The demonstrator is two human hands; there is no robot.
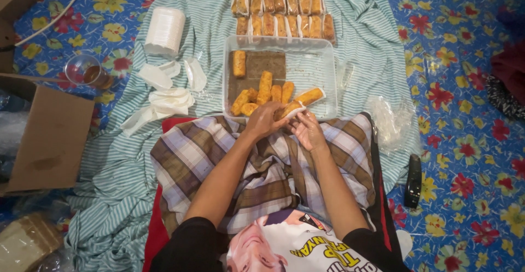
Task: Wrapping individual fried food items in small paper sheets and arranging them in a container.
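My left hand [264, 121] and my right hand [308, 130] meet over my lap at the near rim of a clear plastic tray [311, 67]. Together they hold one golden fried roll [291, 108] sitting in a small white paper wrapper. Inside the tray lie several more fried rolls [264, 88], some on brown paper, and one wrapped roll [309, 96] just beyond my fingers. Beyond the tray, two rows of wrapped rolls [284, 13] lie on the green striped cloth [361, 42].
A stack of white paper wrappers [165, 29] and loose wrappers [170, 101] lie left of the tray. A plastic cup [82, 69] and cardboard box [50, 140] sit at the left. Clear plastic bags [391, 123] and a black remote [414, 180] are at the right on the floral mat.
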